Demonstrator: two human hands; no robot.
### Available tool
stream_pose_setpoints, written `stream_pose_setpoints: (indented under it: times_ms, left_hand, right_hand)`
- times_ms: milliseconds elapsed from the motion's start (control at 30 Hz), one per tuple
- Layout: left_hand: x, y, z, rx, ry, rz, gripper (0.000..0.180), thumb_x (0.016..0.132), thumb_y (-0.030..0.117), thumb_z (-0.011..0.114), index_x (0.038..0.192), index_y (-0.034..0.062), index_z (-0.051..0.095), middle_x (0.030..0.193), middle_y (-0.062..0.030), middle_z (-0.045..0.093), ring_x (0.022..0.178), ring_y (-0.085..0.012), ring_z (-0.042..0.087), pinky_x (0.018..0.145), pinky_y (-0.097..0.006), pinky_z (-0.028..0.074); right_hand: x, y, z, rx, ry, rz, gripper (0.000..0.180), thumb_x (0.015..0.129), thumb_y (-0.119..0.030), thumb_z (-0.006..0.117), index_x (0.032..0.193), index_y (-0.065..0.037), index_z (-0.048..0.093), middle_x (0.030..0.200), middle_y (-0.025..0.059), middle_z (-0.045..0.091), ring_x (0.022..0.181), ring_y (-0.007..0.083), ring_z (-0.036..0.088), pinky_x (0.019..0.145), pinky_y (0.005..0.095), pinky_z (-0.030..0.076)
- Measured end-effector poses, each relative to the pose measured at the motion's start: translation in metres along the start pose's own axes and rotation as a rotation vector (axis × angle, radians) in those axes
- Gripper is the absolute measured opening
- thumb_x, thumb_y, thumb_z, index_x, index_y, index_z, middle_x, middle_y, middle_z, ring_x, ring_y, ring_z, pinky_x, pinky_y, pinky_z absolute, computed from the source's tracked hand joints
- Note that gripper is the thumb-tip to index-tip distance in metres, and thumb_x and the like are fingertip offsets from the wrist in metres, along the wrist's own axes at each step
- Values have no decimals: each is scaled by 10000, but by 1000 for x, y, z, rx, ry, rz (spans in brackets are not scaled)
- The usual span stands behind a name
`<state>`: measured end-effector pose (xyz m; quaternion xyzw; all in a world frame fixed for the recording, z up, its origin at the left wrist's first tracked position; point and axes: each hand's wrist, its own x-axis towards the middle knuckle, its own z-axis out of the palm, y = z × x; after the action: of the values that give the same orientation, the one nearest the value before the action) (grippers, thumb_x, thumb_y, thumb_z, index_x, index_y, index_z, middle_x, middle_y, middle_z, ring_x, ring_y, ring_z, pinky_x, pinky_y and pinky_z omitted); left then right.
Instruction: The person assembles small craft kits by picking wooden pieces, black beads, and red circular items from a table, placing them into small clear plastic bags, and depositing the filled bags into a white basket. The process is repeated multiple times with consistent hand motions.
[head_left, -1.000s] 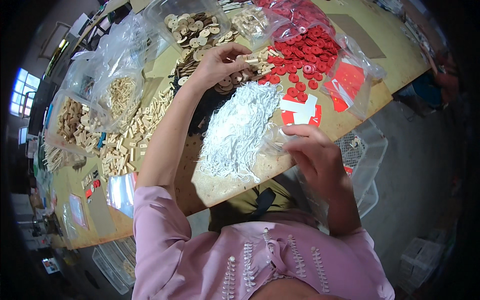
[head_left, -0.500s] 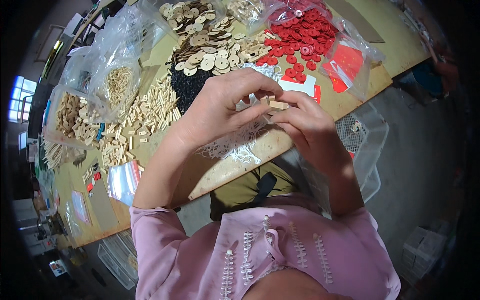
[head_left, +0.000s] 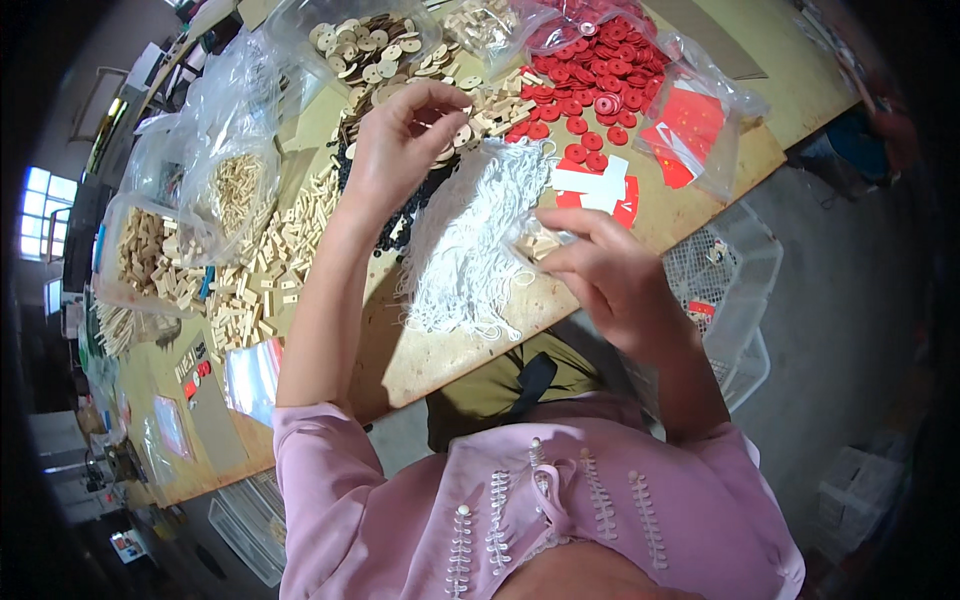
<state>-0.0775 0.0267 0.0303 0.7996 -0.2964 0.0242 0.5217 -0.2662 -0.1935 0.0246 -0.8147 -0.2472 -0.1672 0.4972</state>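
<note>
My right hand (head_left: 610, 270) grips a small clear plastic bag (head_left: 540, 243) with light wooden pieces in it, over the right side of the white string bundle (head_left: 470, 240). My left hand (head_left: 400, 145) is farther forward, above the heap of round wooden discs (head_left: 390, 50). Its thumb and forefinger curve toward each other with their tips a little apart, beside the small wooden blocks (head_left: 500, 105); nothing shows plainly between them. Below that hand lie small black pieces (head_left: 405, 215), partly hidden by my left forearm.
Red discs (head_left: 600, 70) are heaped at the back right, near a bag of red cards (head_left: 685, 140). White and red cards (head_left: 600, 185) lie beside the string. Wooden pegs (head_left: 300, 220) and a clear tub of blocks (head_left: 110, 235) are on the left. Plastic baskets (head_left: 755, 255) stand beyond the table's right edge.
My left hand has left the right hand and moved forward and left to the wooden heaps. My right hand stays near its place with the small bag, uncovering the white string.
</note>
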Motion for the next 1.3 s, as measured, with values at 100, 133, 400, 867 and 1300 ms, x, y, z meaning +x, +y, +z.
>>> stream_pose_setpoints:
  times_ms: [100,133,400,867,1300]
  left_hand:
    - [25,-33,2,293,-151,-199,262,963,46,715,1223,18,694,1085,-69,743,969,-116,685,838,-265,555]
    - [32,-37,7,137,-198,-413,283,947,63,730,1226,28,697,1107,-73,748,944,-125,693,821,-271,560]
    - [63,-54,55,544,-372,-17,261,884,150,788,1130,93,722,973,-126,780,884,-209,760,819,-355,585]
    - [77,-95,23,-1536,-68,-622,206,1002,114,627,1072,-77,598,1094,-168,634,1030,-246,662,901,-353,588]
    - [84,-70,78,633,-268,-135,321,832,347,823,1062,145,727,902,-77,765,881,-298,738,797,-437,579]
  right_hand:
    - [-6,1,0,-28,14,3,307,843,165,626,1073,-35,663,1299,220,650,1098,348,699,893,384,565]
    - [-6,1,0,-41,23,-4,304,840,164,631,1067,-35,664,1295,214,654,1088,345,702,890,384,567]
    - [-10,3,0,-63,45,21,316,804,173,691,1040,-34,661,1269,180,673,1060,336,712,856,380,583]
    - [-11,9,-2,-33,55,-26,364,778,185,713,1068,-28,659,1263,193,669,1050,339,720,822,376,590]
    - [-14,6,-3,-54,24,16,275,827,141,689,1048,-20,657,1258,184,652,1082,355,689,887,401,575]
